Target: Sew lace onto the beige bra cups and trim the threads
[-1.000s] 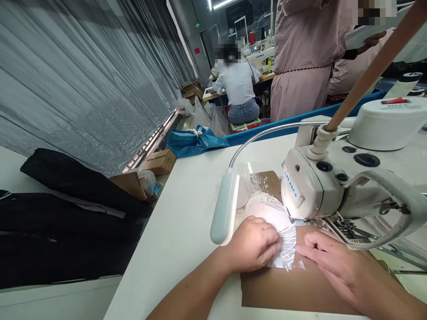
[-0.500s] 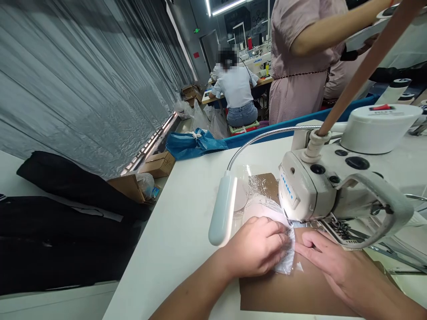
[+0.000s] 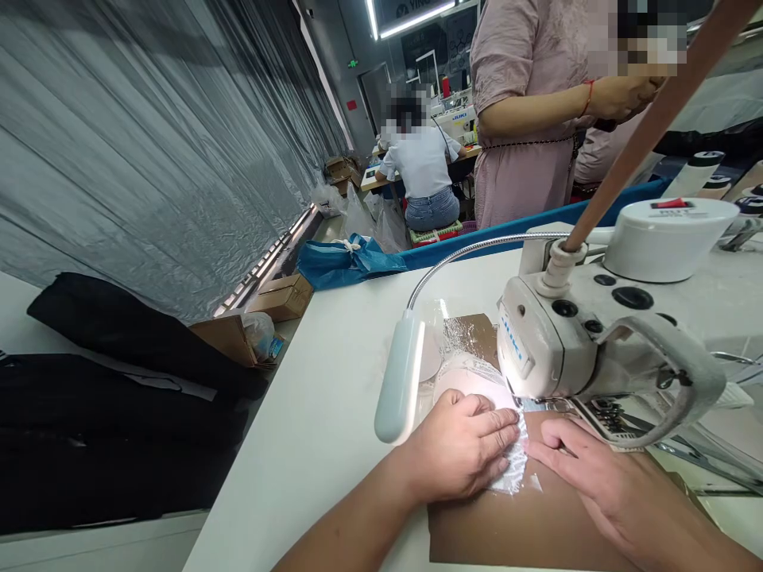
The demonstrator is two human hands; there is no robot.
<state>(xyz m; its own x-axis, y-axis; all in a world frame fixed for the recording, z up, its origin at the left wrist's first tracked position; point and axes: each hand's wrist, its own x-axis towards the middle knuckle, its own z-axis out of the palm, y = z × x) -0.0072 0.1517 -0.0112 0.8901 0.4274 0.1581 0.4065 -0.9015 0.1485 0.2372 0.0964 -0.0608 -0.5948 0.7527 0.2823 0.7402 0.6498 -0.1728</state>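
A white, lacy-edged fabric piece (image 3: 477,375) lies at the needle end of a white sewing machine (image 3: 536,338). My left hand (image 3: 468,445) rests flat on this fabric, fingers stretched and slightly apart, pressing it down. To the right, my right hand (image 3: 587,469) lies on a brown sheet (image 3: 501,532), its index finger reaching the fabric's ruffled edge and its thumb apart from it. The needle area is mostly hidden by the machine head.
A grey-green lamp (image 3: 396,381) on a bendy metal arm stands left of the machine. Dark cloth (image 3: 119,413) lies at the left, near a cardboard box (image 3: 283,296). Beyond a blue cloth edge (image 3: 351,260), one person sits and another stands.
My left hand's fingers have spread and flattened a little on the fabric. My right hand is almost unmoved. The standing person's arm has lowered, and the view has shifted slightly.
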